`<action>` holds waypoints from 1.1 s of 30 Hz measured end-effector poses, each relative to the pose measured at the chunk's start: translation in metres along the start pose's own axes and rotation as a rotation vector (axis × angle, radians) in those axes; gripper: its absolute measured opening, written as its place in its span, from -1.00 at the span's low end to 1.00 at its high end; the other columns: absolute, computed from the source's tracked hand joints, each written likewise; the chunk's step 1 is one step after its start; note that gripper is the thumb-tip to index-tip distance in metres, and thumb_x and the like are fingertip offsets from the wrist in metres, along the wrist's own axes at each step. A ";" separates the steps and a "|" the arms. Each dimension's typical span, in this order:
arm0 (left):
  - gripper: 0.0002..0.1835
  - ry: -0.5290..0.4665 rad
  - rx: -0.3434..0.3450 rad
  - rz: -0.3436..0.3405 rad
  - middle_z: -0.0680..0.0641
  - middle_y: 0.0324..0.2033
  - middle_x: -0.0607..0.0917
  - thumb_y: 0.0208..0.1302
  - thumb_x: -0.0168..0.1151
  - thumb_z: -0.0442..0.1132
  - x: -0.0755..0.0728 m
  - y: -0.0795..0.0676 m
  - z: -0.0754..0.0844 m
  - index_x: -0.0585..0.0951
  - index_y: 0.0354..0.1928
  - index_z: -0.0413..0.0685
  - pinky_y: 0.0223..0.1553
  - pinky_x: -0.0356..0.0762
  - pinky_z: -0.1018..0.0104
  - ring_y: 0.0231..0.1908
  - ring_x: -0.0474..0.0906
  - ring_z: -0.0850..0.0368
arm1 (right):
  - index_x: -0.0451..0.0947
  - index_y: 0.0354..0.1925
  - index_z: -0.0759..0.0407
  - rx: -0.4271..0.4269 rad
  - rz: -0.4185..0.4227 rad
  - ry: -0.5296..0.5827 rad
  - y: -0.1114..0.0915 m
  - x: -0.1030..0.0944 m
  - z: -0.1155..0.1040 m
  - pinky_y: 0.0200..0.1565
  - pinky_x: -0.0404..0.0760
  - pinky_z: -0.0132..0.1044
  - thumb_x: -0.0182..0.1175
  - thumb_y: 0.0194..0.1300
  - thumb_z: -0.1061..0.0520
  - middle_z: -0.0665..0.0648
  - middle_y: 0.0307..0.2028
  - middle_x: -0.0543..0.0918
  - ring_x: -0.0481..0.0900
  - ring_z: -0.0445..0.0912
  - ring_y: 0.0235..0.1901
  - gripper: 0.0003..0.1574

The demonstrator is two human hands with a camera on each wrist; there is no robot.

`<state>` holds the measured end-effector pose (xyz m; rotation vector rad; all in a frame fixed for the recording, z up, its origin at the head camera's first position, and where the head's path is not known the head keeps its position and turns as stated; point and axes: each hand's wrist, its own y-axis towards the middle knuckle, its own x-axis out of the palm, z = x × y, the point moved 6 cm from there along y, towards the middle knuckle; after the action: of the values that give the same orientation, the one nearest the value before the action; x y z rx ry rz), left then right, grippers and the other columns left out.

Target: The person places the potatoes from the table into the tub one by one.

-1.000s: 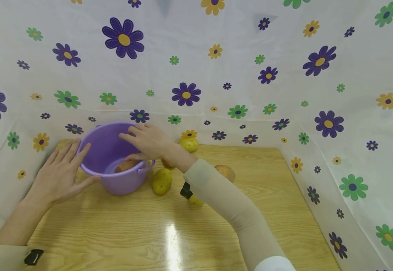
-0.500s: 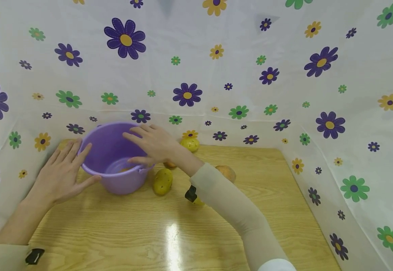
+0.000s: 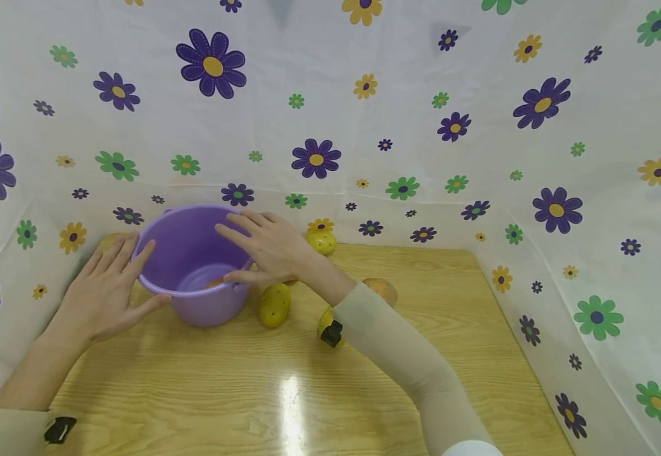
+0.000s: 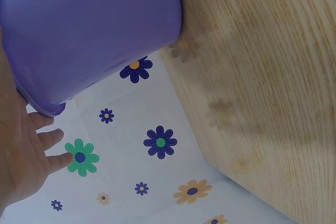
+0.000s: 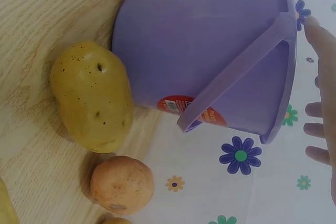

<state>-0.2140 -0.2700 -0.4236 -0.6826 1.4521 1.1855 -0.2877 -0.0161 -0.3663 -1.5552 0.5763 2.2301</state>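
Note:
A purple bucket [image 3: 207, 310] stands on the wooden table at the left; the right wrist view shows its handle [image 5: 236, 72] hanging down its side. My left hand [image 3: 102, 291] lies along the left of its rim with straight, spread fingers. Over the right side of the rim is my right hand [image 3: 273, 250], its fingers spread and nothing in them. Inside, low on the bottom, part of an orange-brown thing [image 3: 214, 282] shows; the near rim hides the rest. Right beside the bucket lies a yellow potato [image 3: 275, 305], also large in the right wrist view.
A brown round potato [image 5: 122, 184] sits behind the yellow one. Another yellow potato [image 3: 321, 242] lies at the back edge. Partly behind the right sleeve are a brown potato [image 3: 380, 290] and a yellow one [image 3: 325, 318]. Flower-patterned cloth [image 3: 399, 139] walls the table's back and sides.
My right hand has drawn up and to the right from inside the bucket towards its right rim, leaving the orange-brown thing at the bottom. My left hand has stayed at the rim.

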 end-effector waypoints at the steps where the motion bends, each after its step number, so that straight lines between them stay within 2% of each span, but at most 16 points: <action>1: 0.12 0.000 -0.001 0.000 -0.39 0.67 0.00 0.36 0.15 0.43 0.000 0.000 0.000 0.05 0.69 -0.13 0.71 -0.29 -0.29 0.65 -0.03 -0.42 | 0.02 0.70 -0.09 -0.001 0.007 -0.004 -0.001 -0.001 0.000 0.59 0.36 -0.07 -0.12 0.33 -0.76 0.13 0.64 0.27 0.24 0.05 0.62 0.27; 13: 0.12 0.001 0.006 0.014 -0.40 0.67 0.00 0.36 0.14 0.44 0.001 0.000 0.000 0.06 0.69 -0.15 0.72 -0.36 -0.23 0.66 -0.05 -0.42 | 0.16 0.66 -0.04 0.011 0.119 -0.020 -0.020 -0.005 0.003 0.54 0.43 -0.03 -0.05 0.30 -0.74 0.17 0.59 0.37 0.40 0.10 0.54 0.27; 22: 0.13 -0.005 0.000 0.009 -0.39 0.67 -0.01 0.35 0.15 0.45 0.002 -0.001 0.000 0.06 0.69 -0.14 0.71 -0.30 -0.29 0.66 -0.05 -0.43 | 0.19 0.64 0.02 0.024 0.157 0.062 -0.041 -0.002 0.009 0.54 0.43 0.04 0.09 0.29 -0.67 0.20 0.58 0.38 0.38 0.13 0.55 0.26; 26: 0.13 -0.004 -0.002 0.011 -0.38 0.67 -0.01 0.35 0.15 0.45 0.001 -0.001 0.000 0.06 0.69 -0.14 0.70 -0.26 -0.31 0.66 -0.04 -0.42 | 0.23 0.62 0.05 0.031 0.201 0.090 -0.049 -0.003 0.012 0.52 0.47 0.06 0.15 0.26 -0.65 0.21 0.55 0.43 0.42 0.15 0.52 0.25; 33: 0.13 -0.005 -0.001 0.014 -0.37 0.68 0.00 0.35 0.15 0.46 0.002 0.000 -0.001 0.06 0.69 -0.13 0.68 -0.20 -0.35 0.66 -0.04 -0.40 | 0.23 0.60 0.04 0.064 0.241 0.095 -0.063 -0.002 0.016 0.48 0.51 0.06 0.16 0.25 -0.63 0.19 0.54 0.43 0.45 0.14 0.50 0.23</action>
<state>-0.2144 -0.2705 -0.4253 -0.6704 1.4550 1.1978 -0.2673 0.0460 -0.3675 -1.6415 0.8963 2.2914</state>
